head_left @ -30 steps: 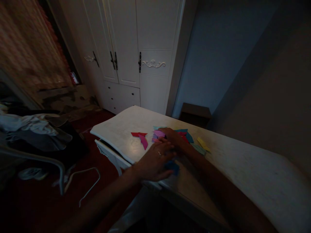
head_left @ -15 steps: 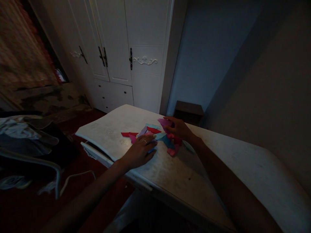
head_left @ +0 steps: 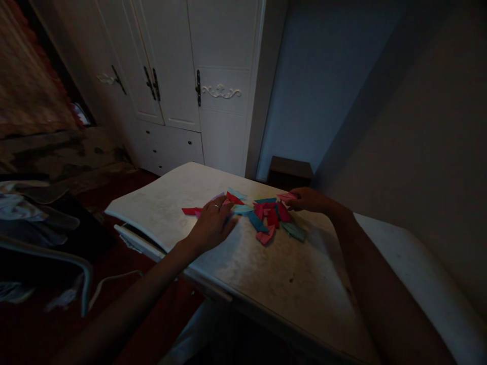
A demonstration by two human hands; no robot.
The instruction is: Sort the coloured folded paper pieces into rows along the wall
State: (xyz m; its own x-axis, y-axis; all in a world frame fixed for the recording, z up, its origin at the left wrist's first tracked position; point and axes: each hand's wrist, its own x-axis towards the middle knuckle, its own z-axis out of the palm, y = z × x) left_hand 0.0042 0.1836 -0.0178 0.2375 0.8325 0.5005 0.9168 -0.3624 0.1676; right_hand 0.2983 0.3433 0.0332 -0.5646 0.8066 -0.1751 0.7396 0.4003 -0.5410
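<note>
Several folded paper pieces in red, pink, blue and green lie in a loose pile on the white table (head_left: 152, 203). My left hand (head_left: 213, 223), with a ring on one finger, rests palm down over the pile's left part, its thumb held apart; it hides some pieces. Beside its fingers are a red piece (head_left: 189, 211) and a light blue piece (head_left: 242, 209). At the pile's far right, my right hand (head_left: 311, 199) pinches the end of a pink folded paper piece (head_left: 285, 197). Nearer to me lie a blue piece (head_left: 257, 222), a coral piece (head_left: 265, 235) and a grey-green piece (head_left: 293, 231).
A white wardrobe (head_left: 224, 132) stands behind the table, and a small brown cabinet (head_left: 289, 167) is by the wall. An open drawer (head_left: 140, 243) juts from the table's left front. At left, a metal-framed chair (head_left: 81, 268) holds cloth.
My right hand has moved right, from a purple piece to the pink piece at the pile's far edge. Pieces it covered now show. My left hand has shifted slightly left.
</note>
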